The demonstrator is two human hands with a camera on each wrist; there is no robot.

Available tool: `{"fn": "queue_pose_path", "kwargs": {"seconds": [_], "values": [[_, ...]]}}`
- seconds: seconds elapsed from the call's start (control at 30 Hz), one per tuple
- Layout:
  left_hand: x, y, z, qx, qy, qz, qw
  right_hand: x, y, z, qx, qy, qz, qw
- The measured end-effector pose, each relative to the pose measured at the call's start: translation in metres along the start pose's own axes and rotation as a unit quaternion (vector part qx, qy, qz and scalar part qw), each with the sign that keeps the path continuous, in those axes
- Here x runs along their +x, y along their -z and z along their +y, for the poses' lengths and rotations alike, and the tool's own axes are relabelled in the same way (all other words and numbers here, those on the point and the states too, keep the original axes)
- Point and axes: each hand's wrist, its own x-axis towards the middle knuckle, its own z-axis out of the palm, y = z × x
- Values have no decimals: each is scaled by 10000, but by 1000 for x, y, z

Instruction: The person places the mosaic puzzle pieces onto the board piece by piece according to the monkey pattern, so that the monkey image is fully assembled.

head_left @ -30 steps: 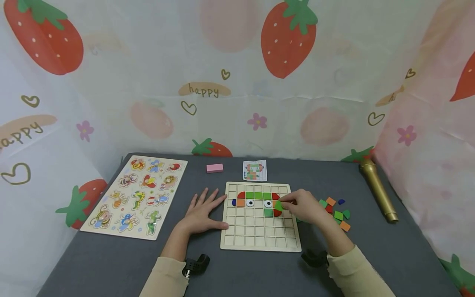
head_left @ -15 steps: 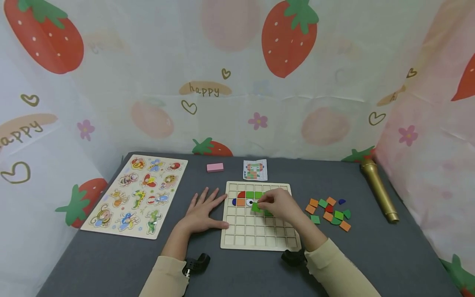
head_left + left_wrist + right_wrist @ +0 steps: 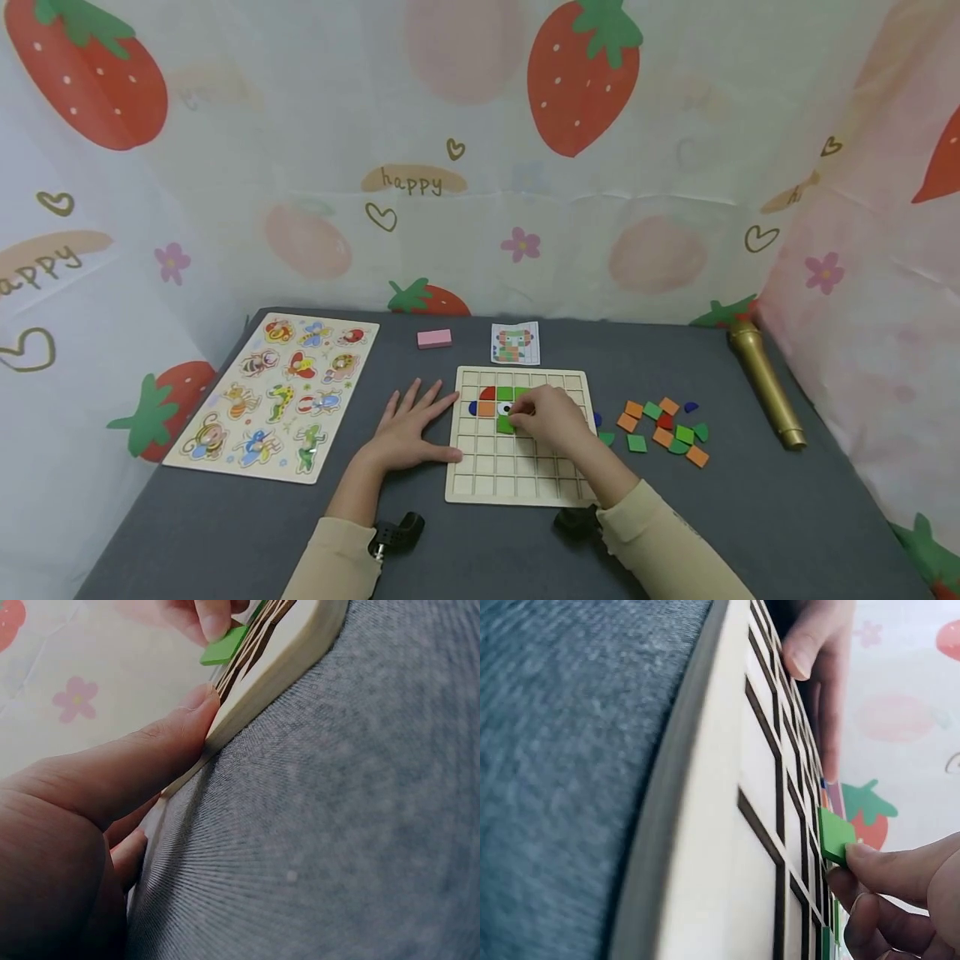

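The right hand (image 3: pixel 555 421) pinches a bright green square tile (image 3: pixel 834 836) between thumb and fingers, low over the wooden grid board (image 3: pixel 517 487). In the head view the tile lines up with the cell just below the left eye tile (image 3: pixel 504 408). A red rounded tile (image 3: pixel 488 392), an orange square (image 3: pixel 487 409) and a blue rounded tile (image 3: pixel 473 408) lie in the grid; the right hand hides the tiles farther right. With fingers spread, the left hand (image 3: pixel 405 437) rests on the table, its thumb (image 3: pixel 176 735) touching the board's left edge.
Several loose coloured tiles (image 3: pixel 663 442) lie right of the board. Behind it are a printed pattern card (image 3: pixel 516 343) and a pink block (image 3: pixel 434 339). An insect picture board (image 3: pixel 258 454) is at left, and a gold tube (image 3: pixel 765 387) at far right.
The right hand has carried the green tile leftward across the board, from beside the right eye tile to below the left one. The left hand has stayed in place.
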Motion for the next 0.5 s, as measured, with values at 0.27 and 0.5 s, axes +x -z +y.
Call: {"fn": "queue_pose_path", "kwargs": {"seconds": [0.27, 0.5], "values": [[-1, 2, 2, -34, 11, -13, 10000, 2, -6, -1, -225, -35, 5, 9997], [-1, 0, 1, -19, -15, -12, 10000, -1, -4, -1, -212, 0, 5, 9998]]}}
